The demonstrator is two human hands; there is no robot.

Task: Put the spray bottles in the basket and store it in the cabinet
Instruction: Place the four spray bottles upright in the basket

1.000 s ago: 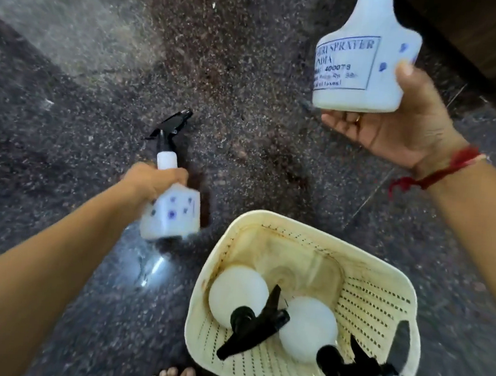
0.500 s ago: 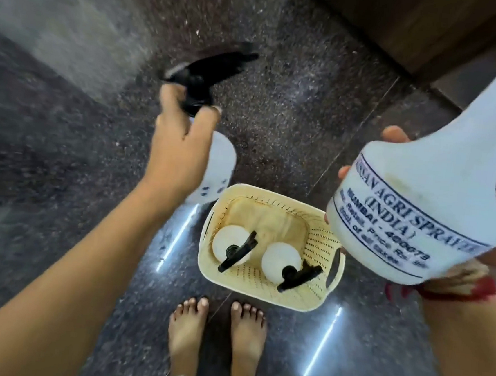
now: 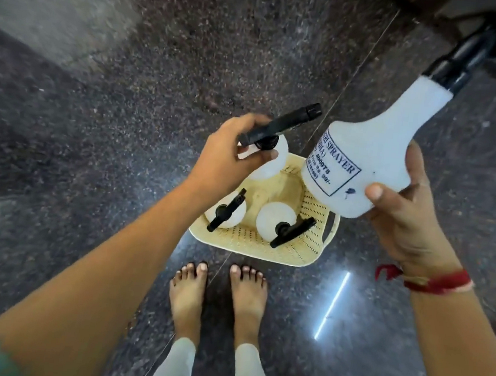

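While a person stands barefoot on a dark speckled polished stone floor [image 3: 102,119], both hands carry spray bottles above a cream perforated plastic basket [image 3: 265,247] set on the floor just ahead of the bare feet [image 3: 217,300].

The left hand [image 3: 228,155] is curled around the neck of a small white plastic spray bottle with a black trigger head [image 3: 269,162], fingers and thumb closed under the trigger. That bottle hangs upright, base down, over the basket's far left corner; its black nozzle runs up and to the right across the top of the hand.

The right hand [image 3: 401,214] grips the base of a large white plastic spray bottle with a blue-bordered printed label [image 3: 374,157], thumb pressed on the near face and fingers wrapped behind. Its long axis slants from lower left to upper right, with the black cap end pointing up and away toward the top right corner. A red thread band [image 3: 431,281] circles the right wrist.

Two more white spray bottles with black triggers [image 3: 271,220] already stand side by side inside the basket, their nozzles angled up and to the right. Whether the large bottle is over the basket's right edge or merely in front of it cannot be told.
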